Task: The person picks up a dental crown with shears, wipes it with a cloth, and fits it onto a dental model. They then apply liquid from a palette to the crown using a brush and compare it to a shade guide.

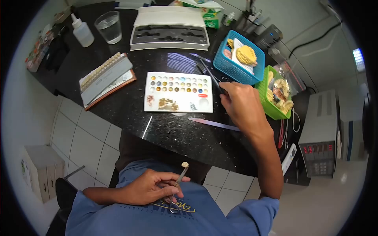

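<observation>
Low in front of my blue shirt, my left hand (155, 187) is closed around a slim metal clamp (179, 181) with ring handles. The clamp points upward, and a small tooth-coloured crown (185, 165) sits at its tip. Over the black table, my right hand (242, 103) has its fingers pinched at the near end of a slim dark pen-like tool (210, 72). Just left of that hand lies a white palette (179, 103) with rows of coloured wells and brown smears. A pale lilac strip, like a nail file (214, 123), lies below the palette.
A blue basket (220, 63) and a green basket (272, 111) with yellowish dental models stand right. Beyond are a grey device (319, 129) with red digits and a glass of water (109, 28). A shade guide (104, 76), dropper bottle (82, 33) and open case (169, 17) are left and back.
</observation>
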Demonstrator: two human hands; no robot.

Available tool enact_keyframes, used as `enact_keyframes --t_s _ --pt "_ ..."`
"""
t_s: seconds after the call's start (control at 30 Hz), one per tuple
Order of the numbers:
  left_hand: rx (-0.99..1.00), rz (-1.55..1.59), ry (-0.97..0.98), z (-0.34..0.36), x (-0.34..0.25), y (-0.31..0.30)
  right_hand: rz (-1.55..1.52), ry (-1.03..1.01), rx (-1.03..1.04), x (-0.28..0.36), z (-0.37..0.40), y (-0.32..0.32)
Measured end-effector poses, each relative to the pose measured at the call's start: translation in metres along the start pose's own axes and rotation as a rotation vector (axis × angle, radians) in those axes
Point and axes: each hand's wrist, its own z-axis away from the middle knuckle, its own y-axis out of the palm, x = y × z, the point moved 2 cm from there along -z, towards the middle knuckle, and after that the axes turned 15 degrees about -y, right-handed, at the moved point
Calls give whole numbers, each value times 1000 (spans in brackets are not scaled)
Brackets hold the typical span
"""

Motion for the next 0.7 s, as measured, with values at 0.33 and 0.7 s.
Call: enact_keyframes --t_s 0.33,0.7 --pt "-184 -68 88 -6 -33 17 143 -37 -120 -2 23 6" --pt "-255 83 284 -56 -72 13 617 1138 -184 -84 336 -91"
